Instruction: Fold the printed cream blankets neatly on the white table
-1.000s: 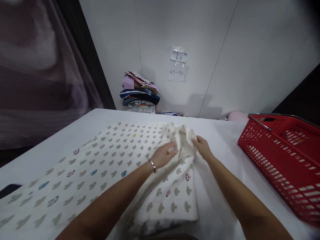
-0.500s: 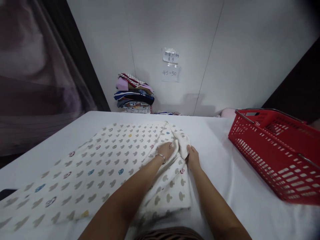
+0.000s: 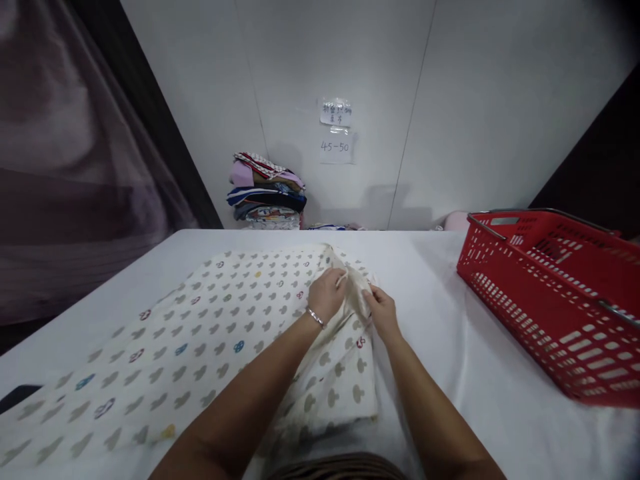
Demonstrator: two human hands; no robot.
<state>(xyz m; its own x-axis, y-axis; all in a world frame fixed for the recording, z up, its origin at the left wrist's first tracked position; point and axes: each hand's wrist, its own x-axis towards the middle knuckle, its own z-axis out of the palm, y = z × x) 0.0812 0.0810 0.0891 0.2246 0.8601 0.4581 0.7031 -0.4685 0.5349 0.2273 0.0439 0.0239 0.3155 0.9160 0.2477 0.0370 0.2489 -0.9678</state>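
Observation:
A cream cloth (image 3: 215, 327) printed with grey-brown mushrooms, a few of them coloured, lies spread over the white table. Its right end is folded over and bunched up between my hands. My left hand (image 3: 327, 293), with a silver bracelet at the wrist, pinches a raised edge of the cloth. Close by on the right, my right hand (image 3: 383, 311) grips another edge between thumb and fingers. The cloth gapes a little between the two hands, showing its plain inner side. Some fingertips are hidden by the fabric.
A red perforated basket (image 3: 540, 313) stands on the table (image 3: 430, 373) at the right. Folded clothes (image 3: 267, 190) are stacked at the back against the wall, below and left of paper signs (image 3: 336, 147). A dark flat object (image 3: 17, 397) lies at the left edge.
My left hand has lifted slightly up and left with its edge of cloth. The fold between my hands has opened wider. The view has shifted a little.

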